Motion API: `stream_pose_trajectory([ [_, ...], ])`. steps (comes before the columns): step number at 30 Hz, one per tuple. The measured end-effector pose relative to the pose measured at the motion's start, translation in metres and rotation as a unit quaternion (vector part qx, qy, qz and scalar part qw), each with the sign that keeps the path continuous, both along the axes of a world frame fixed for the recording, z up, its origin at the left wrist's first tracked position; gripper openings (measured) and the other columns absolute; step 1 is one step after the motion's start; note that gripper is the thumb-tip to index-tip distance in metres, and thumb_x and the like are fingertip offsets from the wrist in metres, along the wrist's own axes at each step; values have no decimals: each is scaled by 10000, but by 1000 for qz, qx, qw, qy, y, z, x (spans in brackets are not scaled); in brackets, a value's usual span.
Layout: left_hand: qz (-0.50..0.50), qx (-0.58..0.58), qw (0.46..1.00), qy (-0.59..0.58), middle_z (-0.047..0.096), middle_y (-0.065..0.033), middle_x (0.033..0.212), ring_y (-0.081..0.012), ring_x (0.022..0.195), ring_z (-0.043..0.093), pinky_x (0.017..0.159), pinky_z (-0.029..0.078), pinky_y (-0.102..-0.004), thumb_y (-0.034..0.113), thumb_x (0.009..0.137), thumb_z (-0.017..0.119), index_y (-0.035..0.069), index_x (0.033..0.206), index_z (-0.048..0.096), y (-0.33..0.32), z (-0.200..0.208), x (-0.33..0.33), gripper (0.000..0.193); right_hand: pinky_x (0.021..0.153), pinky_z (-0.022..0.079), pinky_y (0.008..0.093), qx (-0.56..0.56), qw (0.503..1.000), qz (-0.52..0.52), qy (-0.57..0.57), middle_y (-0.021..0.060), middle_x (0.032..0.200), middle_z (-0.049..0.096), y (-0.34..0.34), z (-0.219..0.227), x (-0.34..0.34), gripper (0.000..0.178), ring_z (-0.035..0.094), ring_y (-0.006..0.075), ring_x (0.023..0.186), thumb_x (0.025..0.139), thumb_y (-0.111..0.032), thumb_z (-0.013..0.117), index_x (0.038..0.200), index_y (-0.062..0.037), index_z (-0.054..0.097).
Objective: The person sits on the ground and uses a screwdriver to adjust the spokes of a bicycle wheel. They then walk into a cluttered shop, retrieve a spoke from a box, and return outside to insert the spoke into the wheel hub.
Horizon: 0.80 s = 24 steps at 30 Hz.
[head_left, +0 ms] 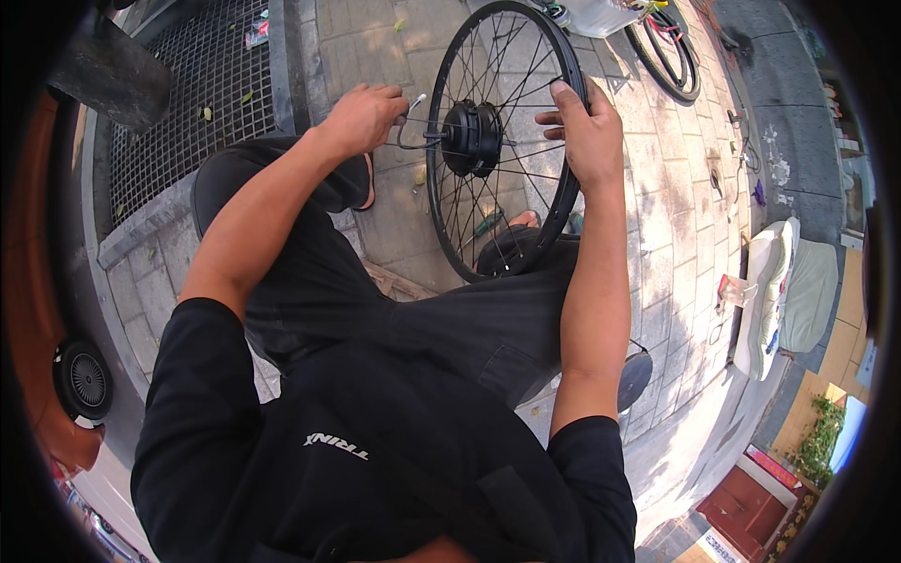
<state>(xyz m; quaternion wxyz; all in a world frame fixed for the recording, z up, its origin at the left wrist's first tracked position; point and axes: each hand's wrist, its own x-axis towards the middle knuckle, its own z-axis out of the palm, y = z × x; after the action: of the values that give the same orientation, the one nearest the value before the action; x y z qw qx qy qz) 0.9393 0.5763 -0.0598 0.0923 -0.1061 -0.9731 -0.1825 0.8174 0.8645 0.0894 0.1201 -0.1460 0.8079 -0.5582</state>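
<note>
A black spoked bicycle wheel (565,199) stands upright between my knees. At its centre is a thick black hub motor (472,139), with a cable (409,146) coming out of the axle on the left side. My left hand (361,119) is closed, pinching this cable near its end, and a small white tip (420,98) pokes out beyond the fingers. On the far side, my right hand (589,136) grips the rim, the thumb along its edge and the fingers reaching in among the spokes. A green-handled tool (487,223) shows behind the lower spokes.
A metal floor grate (202,84) with a dark post (113,75) lies at the left. Another bicycle wheel (664,56) is at the back right. Cushions (765,296) lie farther right on the paving. A round dark object (634,380) is beside my right forearm. An orange car (38,328) stands at far left.
</note>
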Motion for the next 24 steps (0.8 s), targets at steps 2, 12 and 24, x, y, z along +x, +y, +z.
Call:
stream_pose_trajectory([
  [2,-14,-6,1000,28,597,-100,943,-338,978,602,820,462,-454,65,862,634,85,936,639,-1,0,-1,77,665,568,309,2,1000,2,2,100,964,710,1,-1,-1,462,737,187,790,970,-328,666,1258,33,648],
  [12,-1,67,998,-12,623,-132,951,-383,967,621,827,499,-477,50,838,680,41,906,670,-1,1,-2,70,664,561,303,-6,1000,7,2,92,970,713,1,0,-1,458,725,172,786,966,-325,674,1244,37,648],
  [24,-16,27,999,-29,639,-150,956,-402,970,633,821,515,-494,51,845,682,20,923,684,-8,5,-11,84,661,561,307,-13,1000,6,-4,95,975,718,-1,0,0,434,727,174,779,966,-311,673,1227,35,655],
])
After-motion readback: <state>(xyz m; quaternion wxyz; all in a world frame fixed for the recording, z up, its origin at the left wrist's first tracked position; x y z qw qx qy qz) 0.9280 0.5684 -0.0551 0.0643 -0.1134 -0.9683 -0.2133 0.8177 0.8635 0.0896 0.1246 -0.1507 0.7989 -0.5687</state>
